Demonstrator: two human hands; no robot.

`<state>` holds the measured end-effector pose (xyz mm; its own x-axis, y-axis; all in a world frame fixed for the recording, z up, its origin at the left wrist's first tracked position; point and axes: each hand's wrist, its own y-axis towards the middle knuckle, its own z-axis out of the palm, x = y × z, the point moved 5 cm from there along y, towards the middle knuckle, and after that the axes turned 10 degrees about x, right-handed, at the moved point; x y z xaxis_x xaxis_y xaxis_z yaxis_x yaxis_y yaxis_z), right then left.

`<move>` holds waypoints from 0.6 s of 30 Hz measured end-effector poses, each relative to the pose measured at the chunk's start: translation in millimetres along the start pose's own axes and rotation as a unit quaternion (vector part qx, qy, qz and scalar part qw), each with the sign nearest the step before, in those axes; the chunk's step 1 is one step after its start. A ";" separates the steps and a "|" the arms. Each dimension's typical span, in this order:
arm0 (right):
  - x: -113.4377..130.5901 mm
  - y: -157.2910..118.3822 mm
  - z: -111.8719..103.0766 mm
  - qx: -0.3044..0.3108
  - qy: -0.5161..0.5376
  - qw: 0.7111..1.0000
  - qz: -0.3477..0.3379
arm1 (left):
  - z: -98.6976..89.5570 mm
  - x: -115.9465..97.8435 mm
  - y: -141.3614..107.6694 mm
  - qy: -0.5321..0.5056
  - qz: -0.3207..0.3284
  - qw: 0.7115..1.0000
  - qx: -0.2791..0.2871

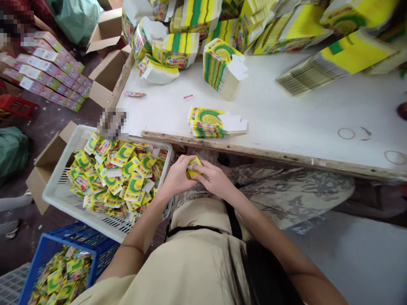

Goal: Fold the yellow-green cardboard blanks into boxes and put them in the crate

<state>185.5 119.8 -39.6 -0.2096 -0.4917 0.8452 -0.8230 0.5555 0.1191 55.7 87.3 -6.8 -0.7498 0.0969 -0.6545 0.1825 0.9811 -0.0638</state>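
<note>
Together, our left hand (176, 177) and right hand (215, 178) pinch one small yellow carton (194, 166) between thumbs and fingers. The fingers are closed on it from both sides. We see barcode lines on its face; any words are too small for us to read. We hold it just on our side of the wooden table edge (270, 156), with a little room before the wood. Past that edge we have a stack of flat cartons (208, 122), with red and white letters too blurry to read. A white basket (57, 188) full of yellow cartons sits close by our left hand, and a blue crate (103, 250) with more is behind it. To our right, the white table top (270, 112) has wide open room, with a rubber band (346, 133) on it. Farther back, we see a red and white label (188, 98) and tall carton piles (187, 40).
</note>
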 end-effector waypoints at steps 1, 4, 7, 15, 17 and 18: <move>0.0 0.2 0.1 0.001 0.000 1.000 0.001 | 0.6 0.2 0.0 -0.001 0.002 1.000 0.000; 0.5 0.6 -0.1 0.004 -0.003 1.000 0.003 | 2.5 1.1 0.1 -0.008 0.001 1.000 0.001; 0.6 0.9 -0.3 0.010 -0.006 1.000 0.008 | 3.0 0.9 0.3 -0.018 0.004 1.000 0.001; -1.3 -3.1 -0.9 0.014 -0.005 1.000 0.011 | 4.9 0.7 1.7 -0.032 0.006 0.999 0.012; -2.1 -4.3 -0.8 0.013 -0.002 1.000 0.014 | 6.1 1.0 2.2 -0.036 0.003 0.999 0.014; -2.3 -4.6 -0.7 0.012 -0.001 1.000 0.014 | 6.6 1.2 2.4 -0.037 0.001 0.999 0.015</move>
<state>190.2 118.9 -41.8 -0.2340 -0.4778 0.8468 -0.8295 0.5524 0.0825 59.4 88.6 -12.8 -0.7002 0.0858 -0.7088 0.2037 0.9755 -0.0832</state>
